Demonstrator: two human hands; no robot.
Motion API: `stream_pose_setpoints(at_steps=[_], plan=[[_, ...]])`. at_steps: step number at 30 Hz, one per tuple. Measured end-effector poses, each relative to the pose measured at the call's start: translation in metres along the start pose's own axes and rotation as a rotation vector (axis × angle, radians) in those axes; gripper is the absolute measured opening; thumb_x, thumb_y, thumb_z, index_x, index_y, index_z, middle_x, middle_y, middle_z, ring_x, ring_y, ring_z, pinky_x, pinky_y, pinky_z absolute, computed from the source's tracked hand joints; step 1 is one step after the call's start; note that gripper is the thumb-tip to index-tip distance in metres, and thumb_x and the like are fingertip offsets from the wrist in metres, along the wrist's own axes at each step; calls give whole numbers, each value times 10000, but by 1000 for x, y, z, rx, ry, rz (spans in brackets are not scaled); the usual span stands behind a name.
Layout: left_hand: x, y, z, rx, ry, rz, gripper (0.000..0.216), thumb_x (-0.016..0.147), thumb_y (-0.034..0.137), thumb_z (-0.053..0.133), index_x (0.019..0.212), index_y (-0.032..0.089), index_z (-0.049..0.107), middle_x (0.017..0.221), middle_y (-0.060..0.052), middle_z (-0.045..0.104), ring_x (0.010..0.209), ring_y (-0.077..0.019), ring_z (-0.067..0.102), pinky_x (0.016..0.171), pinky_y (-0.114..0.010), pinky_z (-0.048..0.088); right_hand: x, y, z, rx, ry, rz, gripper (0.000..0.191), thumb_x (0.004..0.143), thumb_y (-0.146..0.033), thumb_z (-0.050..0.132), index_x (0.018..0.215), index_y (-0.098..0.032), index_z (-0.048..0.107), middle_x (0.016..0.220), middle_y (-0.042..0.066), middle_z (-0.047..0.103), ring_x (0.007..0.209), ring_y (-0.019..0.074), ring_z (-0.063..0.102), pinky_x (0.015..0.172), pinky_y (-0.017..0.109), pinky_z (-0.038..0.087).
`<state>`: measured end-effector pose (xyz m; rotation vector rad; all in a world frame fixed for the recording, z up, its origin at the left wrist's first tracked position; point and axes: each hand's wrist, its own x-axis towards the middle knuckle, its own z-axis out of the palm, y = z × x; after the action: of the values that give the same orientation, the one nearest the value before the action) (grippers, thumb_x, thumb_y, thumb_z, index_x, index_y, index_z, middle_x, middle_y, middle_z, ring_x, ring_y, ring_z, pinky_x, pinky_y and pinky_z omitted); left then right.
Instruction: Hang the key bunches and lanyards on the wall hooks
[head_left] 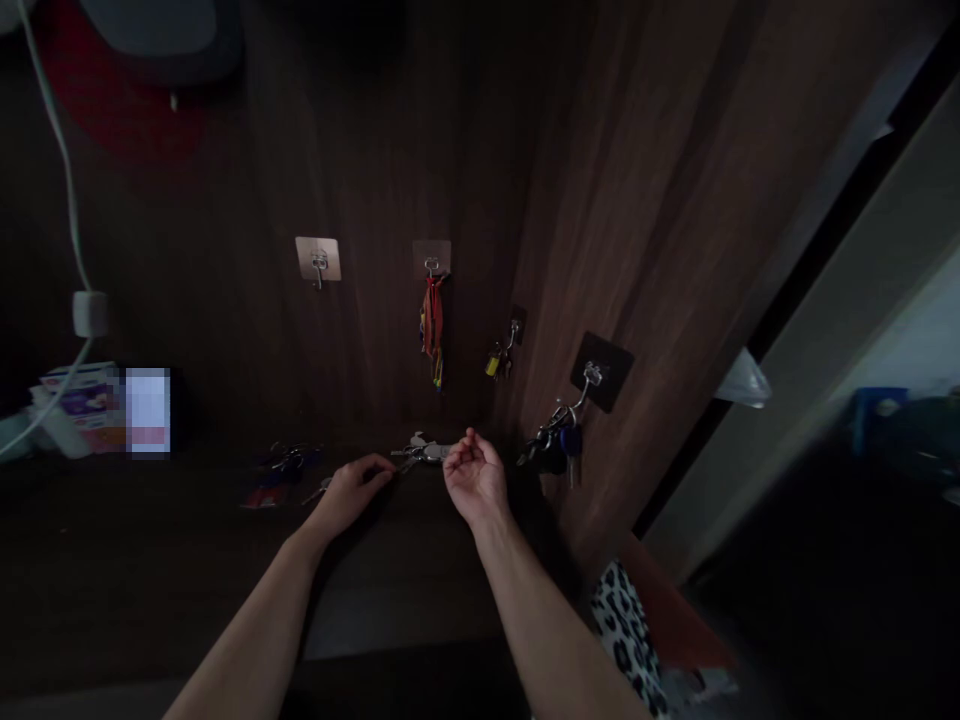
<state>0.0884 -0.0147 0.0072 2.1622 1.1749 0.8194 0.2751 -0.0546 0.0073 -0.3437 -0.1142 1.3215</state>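
Both my hands reach over a dark wooden shelf [187, 560] in a dim corner. My left hand [351, 493] lies palm down with its fingers pinched at one end of a silver bunch of keys [424, 450] resting on the shelf. My right hand [472, 478] is turned palm up with curled fingers at the other end of the same bunch; whether it grips the keys is unclear. Another bunch of keys with blue and red tags [279, 472] lies on the shelf to the left of my left hand.
Adhesive hooks line the wooden wall: an empty one [318, 259], one with a red strap [432, 322], one with a yellow-tagged key [498, 360], one with dark keys [559, 440]. A white cable and plug [88, 312] and boxes [82, 405] stand left.
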Motion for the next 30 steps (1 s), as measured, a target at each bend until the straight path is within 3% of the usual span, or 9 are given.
stream_pose_setpoints(at_steps=[4,10,17,24,30], plan=[[0,-3,1,16,18,18,246,772,384,457,831,229,638,862,15,686,818,-165,615,752,-241,426,2,8,0,-66,85,23,36,696,-154,601,685,-186,612,555,-40,578,497,65,547,438,162,444],[1,-13,2,35,64,51,221,790,347,455,839,224,633,850,15,680,818,-159,613,755,-236,426,8,16,-3,-229,105,-28,14,682,-192,601,694,-186,607,548,-40,576,477,58,542,427,149,442],[2,-23,-3,93,201,-32,215,791,305,445,894,218,613,855,-4,671,781,-162,622,735,-253,435,10,19,-4,-277,185,-34,31,671,-171,613,702,-173,619,552,-39,590,485,50,542,421,134,434],[2,-30,-10,105,300,-161,214,796,255,441,934,221,602,832,-13,672,802,-170,636,695,-251,445,10,25,-6,-495,162,-144,73,620,-216,640,677,-173,627,558,-29,607,503,72,540,441,169,409],[3,-32,-11,135,381,-125,228,806,217,427,936,213,616,938,-32,672,897,-180,617,802,-282,453,11,31,-5,-805,127,-270,137,577,-290,623,659,-182,640,617,-26,627,585,92,551,509,186,379]])
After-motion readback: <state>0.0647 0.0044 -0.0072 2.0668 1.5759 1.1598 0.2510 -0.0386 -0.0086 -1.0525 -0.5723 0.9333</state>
